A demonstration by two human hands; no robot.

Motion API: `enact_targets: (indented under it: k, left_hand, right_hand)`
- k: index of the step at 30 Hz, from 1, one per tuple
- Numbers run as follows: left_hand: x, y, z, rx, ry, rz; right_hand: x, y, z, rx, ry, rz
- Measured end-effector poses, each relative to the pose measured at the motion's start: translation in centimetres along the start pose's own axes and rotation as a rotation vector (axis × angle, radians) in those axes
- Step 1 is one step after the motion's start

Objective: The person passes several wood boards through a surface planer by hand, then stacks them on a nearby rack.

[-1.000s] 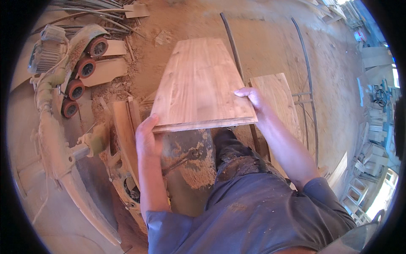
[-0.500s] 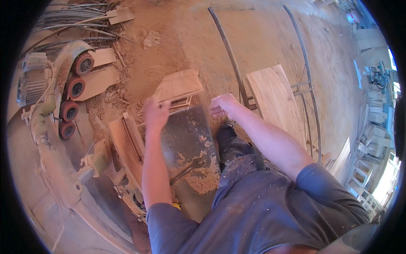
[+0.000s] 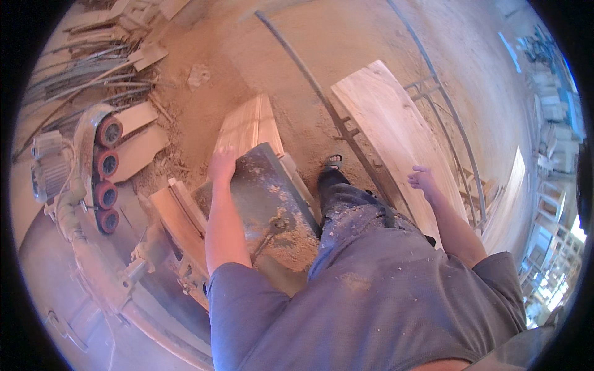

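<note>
My left hand is at the far left corner of a dark metal machine table strewn with sawdust. Its back faces up and the fingers are mostly hidden, so whether it grips the corner does not show. Beyond it, a stack of wooden boards stands low behind the table. Over to the right, my right hand hangs above a long wide plank with fingers apart and nothing in them. That plank lies on a metal rack.
On the left stands a machine with several red-rimmed wheels and a motor. A wooden piece leans beside the table. Scrap wood and rods lie at the far left. My sandalled foot is between table and rack.
My right hand has moved from beside the table's far edge rightward over the plank. My left hand stays by the far edge. The view has shifted, bringing the rack and plank closer.
</note>
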State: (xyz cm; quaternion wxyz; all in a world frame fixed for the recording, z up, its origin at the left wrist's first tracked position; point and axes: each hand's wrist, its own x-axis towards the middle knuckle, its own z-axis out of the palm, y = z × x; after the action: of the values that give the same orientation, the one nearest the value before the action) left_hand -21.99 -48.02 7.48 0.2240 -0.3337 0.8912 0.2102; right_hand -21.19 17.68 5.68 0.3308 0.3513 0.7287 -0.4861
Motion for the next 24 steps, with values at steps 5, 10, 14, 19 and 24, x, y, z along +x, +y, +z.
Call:
enact_targets:
  k: [5, 10, 14, 19, 24]
  left_hand:
    - [-6.6, 2.1, 5.1, -0.019, 0.462, 0.169]
    - [-14.4, 4.6, 11.7, 0.160, 0.515, 0.280]
    - [-18.5, 7.1, 13.8, 0.337, 0.473, 0.272]
    - [-21.0, 9.8, 15.1, 0.554, 0.262, 0.556]
    - [-23.6, 9.5, 19.8, 0.271, -0.784, 0.578]
  right_hand:
    - [-4.4, 11.3, -3.6, 0.052, 0.092, 0.055]
    - [-9.9, 21.1, -3.2, -0.108, 0.062, 0.078]
    - [-9.5, 34.1, -2.7, -0.303, 0.189, -0.113]
    - [-12.9, 39.6, -2.6, -0.186, 0.277, 0.007]
    - [-13.5, 43.7, -0.5, -0.032, 0.449, 0.143]
